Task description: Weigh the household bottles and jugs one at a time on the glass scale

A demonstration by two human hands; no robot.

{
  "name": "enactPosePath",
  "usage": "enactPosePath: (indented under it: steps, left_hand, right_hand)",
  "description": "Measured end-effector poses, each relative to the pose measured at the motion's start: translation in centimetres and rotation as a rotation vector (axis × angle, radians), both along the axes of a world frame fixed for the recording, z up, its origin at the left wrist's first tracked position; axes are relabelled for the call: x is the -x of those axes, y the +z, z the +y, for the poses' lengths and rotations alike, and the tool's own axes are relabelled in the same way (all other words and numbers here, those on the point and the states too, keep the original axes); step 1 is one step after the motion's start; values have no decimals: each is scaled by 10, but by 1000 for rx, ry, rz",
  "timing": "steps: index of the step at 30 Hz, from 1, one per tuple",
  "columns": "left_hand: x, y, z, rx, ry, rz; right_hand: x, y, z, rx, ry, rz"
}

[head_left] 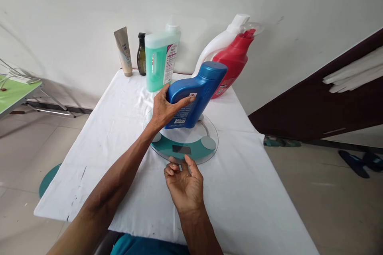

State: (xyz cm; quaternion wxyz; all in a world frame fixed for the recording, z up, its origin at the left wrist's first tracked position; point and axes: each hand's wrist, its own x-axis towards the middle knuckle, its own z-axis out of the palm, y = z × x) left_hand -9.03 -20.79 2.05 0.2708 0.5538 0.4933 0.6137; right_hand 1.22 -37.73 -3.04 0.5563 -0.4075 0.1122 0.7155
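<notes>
My left hand (167,107) grips a blue plastic bottle (197,91) with a ribbed blue cap, thumb across its label. The bottle leans to the right above a round glass bathroom scale (197,149), which has a teal band and a dark display. Whether the bottle's base touches the glass, I cannot tell. Palm up, my right hand (187,185) is at the scale's front edge. Its thumb lies over the rim and some fingers reach under it; the other fingers are curled.
Along the back of the white-clothed table (239,191) stand a beige tube (124,53), a dark pump bottle (141,55), a green liquid bottle (157,63), a white bottle (214,46) and a red bottle (235,61). The wall (89,8) rises behind them. Dark slippers (354,163) lie on the floor.
</notes>
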Motion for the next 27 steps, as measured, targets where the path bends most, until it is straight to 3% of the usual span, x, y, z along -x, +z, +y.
enactPosePath:
  steps: [6, 16, 27]
  left_hand:
    - [1, 3, -2, 11, -48, -6]
    - [1, 1, -1, 19, -57, -2]
    - [3, 2, -5, 13, -66, -18]
  right_hand:
    - [1, 7, 2, 71, -26, 32]
    - [-3, -2, 0, -2, 23, -16]
    - [-9, 18, -10, 85, -11, -29]
